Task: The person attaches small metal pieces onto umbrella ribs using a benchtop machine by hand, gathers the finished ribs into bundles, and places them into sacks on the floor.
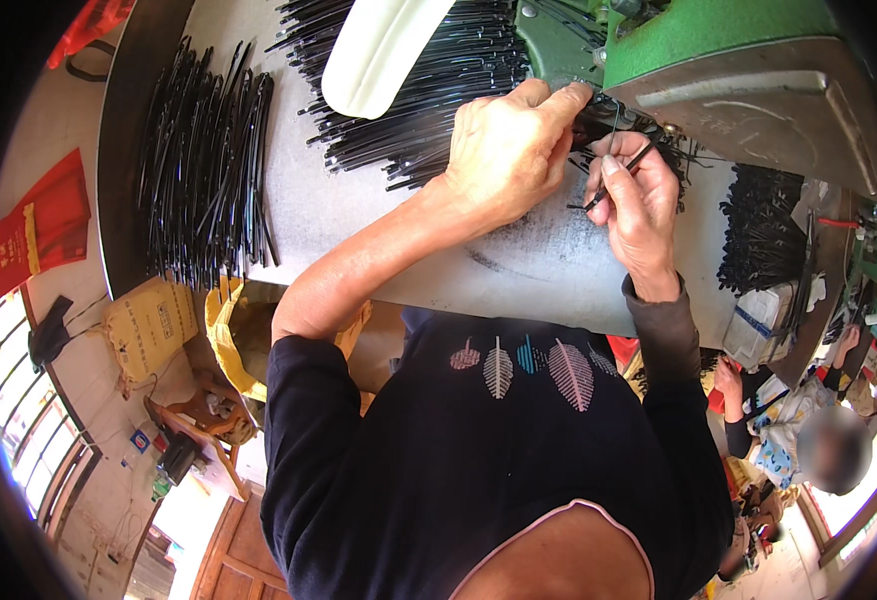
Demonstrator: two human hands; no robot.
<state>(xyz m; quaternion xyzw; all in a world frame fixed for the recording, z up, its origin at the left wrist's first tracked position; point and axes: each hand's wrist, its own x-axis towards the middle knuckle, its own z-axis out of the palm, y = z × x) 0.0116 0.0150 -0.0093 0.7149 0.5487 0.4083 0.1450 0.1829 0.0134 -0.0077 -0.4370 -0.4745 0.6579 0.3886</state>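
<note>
My left hand (508, 155) reaches across the metal worktable (398, 245) to the foot of a green machine (718, 42). Its fingers are bent together by the machine's working parts, and whatever they pinch is hidden. Close beside it, my right hand (640, 205) pinches a short, thin black rod (642, 157) between thumb and fingers, with the rod slanting across them. A wide pile of thin black rods (428, 90) lies just left of and beyond my left hand. Loose small black pieces are scattered near the right fingertips.
Another bundle of black rods (203, 170) lies at the table's left end. A stack of dark pieces (763, 225) sits at the right, by a pale box (758, 325). A white curved strip (378, 60) overhangs the middle pile. Another person (778, 440) works at far right.
</note>
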